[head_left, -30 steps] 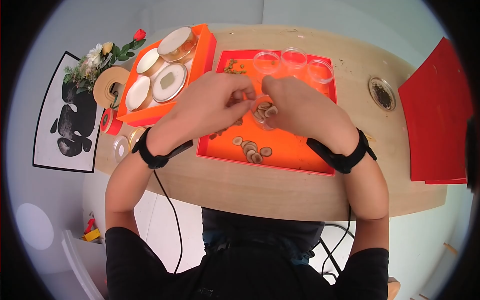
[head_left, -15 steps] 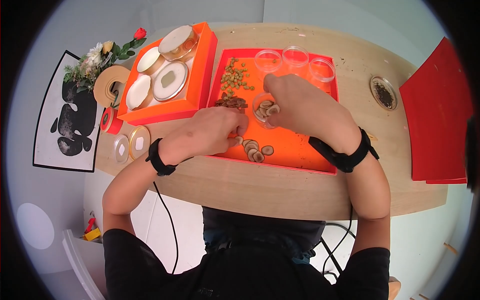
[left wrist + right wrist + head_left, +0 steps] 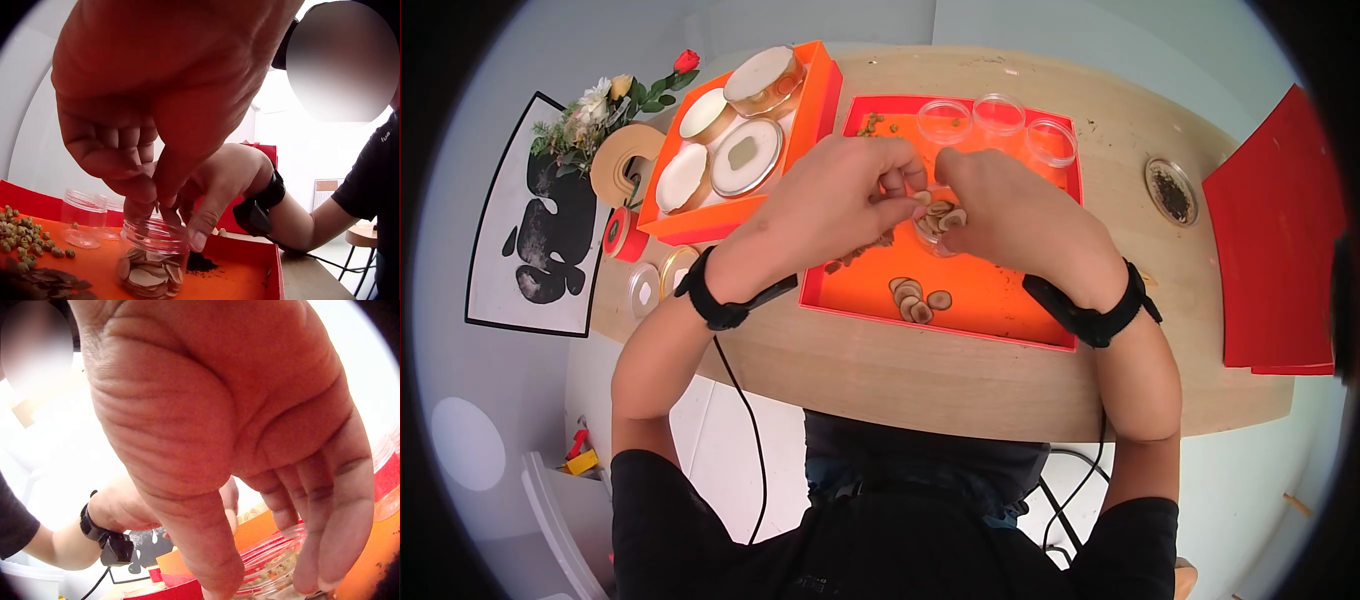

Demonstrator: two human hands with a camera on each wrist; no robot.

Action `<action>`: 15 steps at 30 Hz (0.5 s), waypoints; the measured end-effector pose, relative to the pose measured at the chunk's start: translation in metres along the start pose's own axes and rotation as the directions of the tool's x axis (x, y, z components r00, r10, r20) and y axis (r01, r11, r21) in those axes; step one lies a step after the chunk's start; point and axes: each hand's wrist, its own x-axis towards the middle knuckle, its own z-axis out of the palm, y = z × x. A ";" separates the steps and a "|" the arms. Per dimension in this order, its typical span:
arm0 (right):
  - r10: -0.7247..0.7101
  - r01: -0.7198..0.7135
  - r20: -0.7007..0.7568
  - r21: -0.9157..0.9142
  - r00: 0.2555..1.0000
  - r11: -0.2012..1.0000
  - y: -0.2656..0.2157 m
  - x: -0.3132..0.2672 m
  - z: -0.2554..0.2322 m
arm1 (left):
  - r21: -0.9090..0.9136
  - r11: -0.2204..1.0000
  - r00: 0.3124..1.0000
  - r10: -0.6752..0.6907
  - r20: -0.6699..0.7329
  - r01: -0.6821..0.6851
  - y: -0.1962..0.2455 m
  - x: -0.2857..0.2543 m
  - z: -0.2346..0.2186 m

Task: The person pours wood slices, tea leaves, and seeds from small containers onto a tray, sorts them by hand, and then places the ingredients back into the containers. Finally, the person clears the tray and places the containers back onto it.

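Note:
My left hand (image 3: pixel 840 195) is over the mouth of a small clear plastic jar (image 3: pixel 130 240), pinching a thin brown-rimmed dried slice (image 3: pixel 922 198) between thumb and fingers. Similar slices (image 3: pixel 150 275) fill the lower part of the jar. My right hand (image 3: pixel 1030 215) grips the jar near its rim, thumb (image 3: pixel 203 228) on one side and fingers (image 3: pixel 340 537) on the other. A small pile of slices (image 3: pixel 910 298) lies on the orange tray (image 3: pixel 990 310), nearer to me. Partly hidden behind my left hand are dark brown flakes (image 3: pixel 50 284) and greenish round buds (image 3: pixel 31 240).
Several clear jars (image 3: pixel 998 115) stand at the tray's far right. An orange box (image 3: pixel 825 100) of lidded containers sits to the left. Right of the tray are a dish of dark bits (image 3: pixel 1170 192) and red boards (image 3: pixel 1270 240). Two round lids (image 3: pixel 643 290) lie at left.
My left hand went down to the slice pile, picked up a slice and came back over the jar. The pile is smaller. My right hand has stayed on the jar.

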 end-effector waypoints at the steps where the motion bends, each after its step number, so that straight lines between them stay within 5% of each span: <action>1: 0.015 -0.017 0.032 0.057 0.999 0.998 0.001 0.002 0.000 | -0.012 1.000 1.000 0.017 -0.018 -0.017 -0.001 0.001 0.003; 6: -0.025 0.026 -0.024 0.048 0.999 0.999 0.009 -0.004 0.007 | -0.007 0.998 0.997 0.067 -0.045 -0.068 -0.012 -0.002 0.011; 9: -0.074 0.074 -0.081 0.003 0.994 0.997 0.010 -0.006 0.008 | 0.117 0.993 1.000 0.015 0.010 -0.016 -0.018 -0.008 0.012; 11: -0.065 0.065 -0.022 -0.010 0.998 0.998 0.008 -0.004 0.004 | 0.348 0.935 0.985 0.011 0.169 -0.070 -0.025 -0.010 0.015; 15: -0.073 0.073 -0.035 -0.007 0.997 0.997 0.008 -0.005 0.006 | 0.350 0.925 0.977 0.081 0.198 -0.148 -0.037 -0.015 0.035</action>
